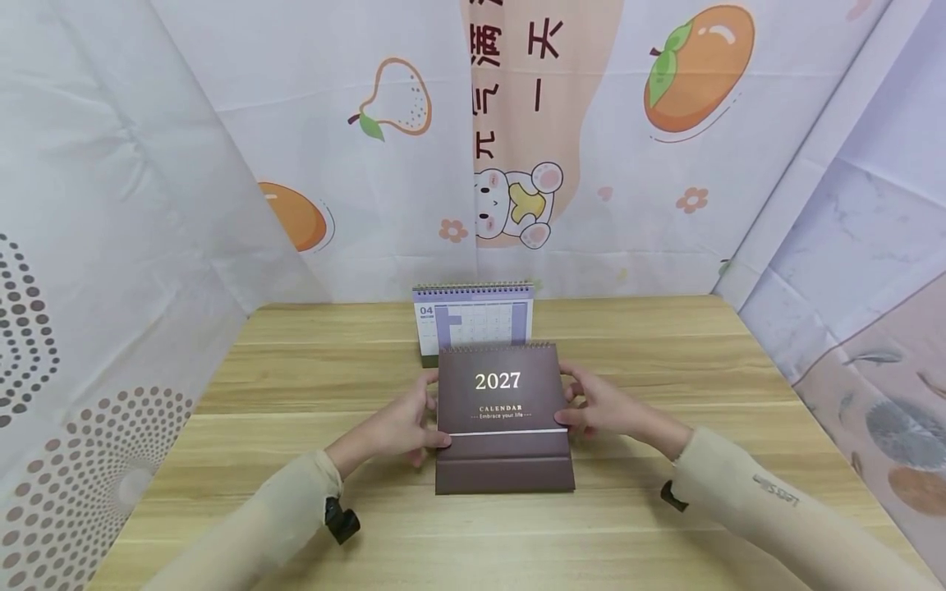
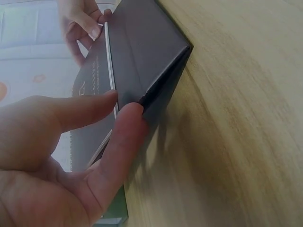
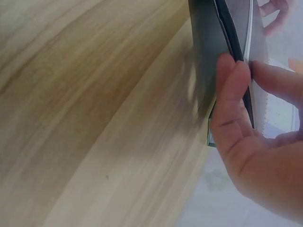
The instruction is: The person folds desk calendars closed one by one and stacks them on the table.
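Observation:
A dark brown desk calendar [image 1: 498,447] with "2027" in gold on its cover is held at both sides, its spiral binding along the top. My left hand [image 1: 395,423] grips its left edge, thumb on the front. At the right edge my right hand [image 1: 602,402] pinches it the same way. In the left wrist view, the left hand's thumb [image 2: 90,109] lies by the white strip and a finger sits at the side edge. The right wrist view has the right hand's fingers [image 3: 234,94] at the calendar's side, with the thumb over the front.
Behind the brown calendar stands a second desk calendar [image 1: 473,316], white and purple, marked 04, its lower part hidden. Both are over a wood-grain table [image 1: 310,353]. A printed curtain [image 1: 414,197] hangs at the back edge, with more fabric at either side.

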A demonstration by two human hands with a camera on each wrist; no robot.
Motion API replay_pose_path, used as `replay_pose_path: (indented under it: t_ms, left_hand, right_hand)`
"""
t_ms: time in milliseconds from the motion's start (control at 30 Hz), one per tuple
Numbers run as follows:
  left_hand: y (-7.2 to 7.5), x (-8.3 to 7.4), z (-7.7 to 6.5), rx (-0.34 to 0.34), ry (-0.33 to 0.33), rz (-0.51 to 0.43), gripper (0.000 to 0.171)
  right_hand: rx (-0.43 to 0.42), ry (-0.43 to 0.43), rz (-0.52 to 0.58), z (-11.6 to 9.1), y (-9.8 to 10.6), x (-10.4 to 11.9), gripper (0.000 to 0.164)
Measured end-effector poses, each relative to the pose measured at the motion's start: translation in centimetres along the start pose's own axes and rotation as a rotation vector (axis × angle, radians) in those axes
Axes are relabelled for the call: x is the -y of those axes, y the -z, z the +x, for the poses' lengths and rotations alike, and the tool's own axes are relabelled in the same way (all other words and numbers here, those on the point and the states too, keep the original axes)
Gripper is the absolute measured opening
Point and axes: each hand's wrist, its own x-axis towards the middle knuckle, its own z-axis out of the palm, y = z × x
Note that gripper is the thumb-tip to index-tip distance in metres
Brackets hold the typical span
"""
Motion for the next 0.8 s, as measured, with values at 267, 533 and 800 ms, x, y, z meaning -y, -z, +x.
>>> replay_pose_path:
  t_ms: [267,533,800]
  left_hand:
    - [0.2,-0.4,0.2,0.023,0.021,0.003,0.106]
    - [0.2,-0.5,0.7,0.044,0.045,-0.033,0.100]
    - [0.3,-0.1,1.3,0.031,0.032,-0.010,0.099]
  right_hand:
    - [0.025,0.020,-0.122,0.4,0.4,0.5,0.089]
    - [0.049,-0.020,-0.202,0.5,0.3,0.7,0.091]
    - [0.064,-0.035,-0.223,0.7,0.0,0.3,0.092]
